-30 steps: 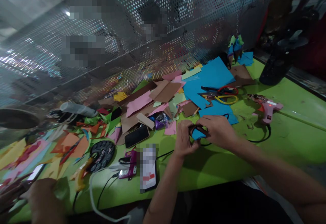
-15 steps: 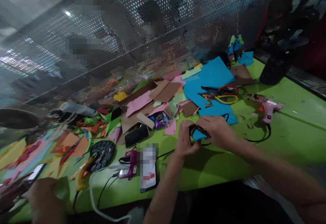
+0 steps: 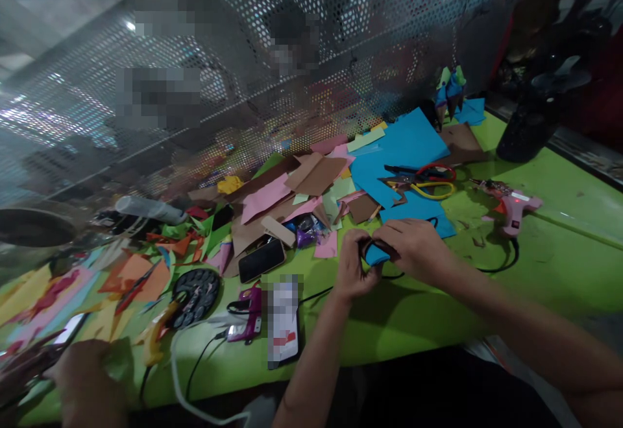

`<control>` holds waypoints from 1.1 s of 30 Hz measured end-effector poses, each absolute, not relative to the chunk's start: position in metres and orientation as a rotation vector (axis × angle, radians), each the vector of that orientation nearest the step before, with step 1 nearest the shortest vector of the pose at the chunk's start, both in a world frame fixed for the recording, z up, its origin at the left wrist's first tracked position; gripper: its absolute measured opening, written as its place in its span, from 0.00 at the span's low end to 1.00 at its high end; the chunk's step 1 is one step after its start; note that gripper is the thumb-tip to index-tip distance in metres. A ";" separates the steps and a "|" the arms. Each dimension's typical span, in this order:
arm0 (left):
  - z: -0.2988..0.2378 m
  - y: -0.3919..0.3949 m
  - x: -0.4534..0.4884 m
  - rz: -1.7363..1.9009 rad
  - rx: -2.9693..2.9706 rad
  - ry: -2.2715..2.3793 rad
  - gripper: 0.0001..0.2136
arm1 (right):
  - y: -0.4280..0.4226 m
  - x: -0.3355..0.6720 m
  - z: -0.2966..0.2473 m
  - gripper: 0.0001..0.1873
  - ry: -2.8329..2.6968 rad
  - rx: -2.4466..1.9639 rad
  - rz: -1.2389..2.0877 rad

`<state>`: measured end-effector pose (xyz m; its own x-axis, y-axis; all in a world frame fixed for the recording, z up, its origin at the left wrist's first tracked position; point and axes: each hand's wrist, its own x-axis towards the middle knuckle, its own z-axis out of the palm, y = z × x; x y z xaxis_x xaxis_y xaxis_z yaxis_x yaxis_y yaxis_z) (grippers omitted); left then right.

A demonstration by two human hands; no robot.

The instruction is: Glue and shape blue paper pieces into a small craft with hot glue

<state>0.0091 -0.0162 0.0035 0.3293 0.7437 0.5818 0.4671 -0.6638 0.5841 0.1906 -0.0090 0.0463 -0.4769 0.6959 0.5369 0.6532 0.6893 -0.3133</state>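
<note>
In the head view, my left hand is closed around a rolled piece of blue and brown paper. The fingers of my right hand curl over the paper's far side, so both hands grip it together above the green table. Much of the roll is hidden by my fingers; its blue face shows between them. Just beyond lie blue paper sheets, with red- and yellow-handled scissors on top. Off to the right a pink glue gun rests with a red light showing.
A perforated metal screen borders the back. Paper scraps, a dark phone and a lit phone lie left of my hands. At far left is another person's hand. A black bottle stands right; cords cross the table.
Both hands keep hold of the paper roll. It has turned slightly and shifted a little left, with less of its blue face showing. Nothing else has clearly moved.
</note>
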 end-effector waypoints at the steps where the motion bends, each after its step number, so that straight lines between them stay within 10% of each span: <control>1: 0.003 -0.016 0.009 1.248 2.296 1.078 0.15 | -0.009 0.190 0.046 0.07 -2.257 -1.037 0.081; 18: -0.002 -0.017 0.009 1.190 2.131 1.052 0.15 | -0.007 0.192 0.047 0.09 -2.319 -0.974 0.033; 33: -0.014 -0.013 0.002 1.213 1.701 1.045 0.19 | 0.002 0.195 0.054 0.05 -2.017 -1.128 0.687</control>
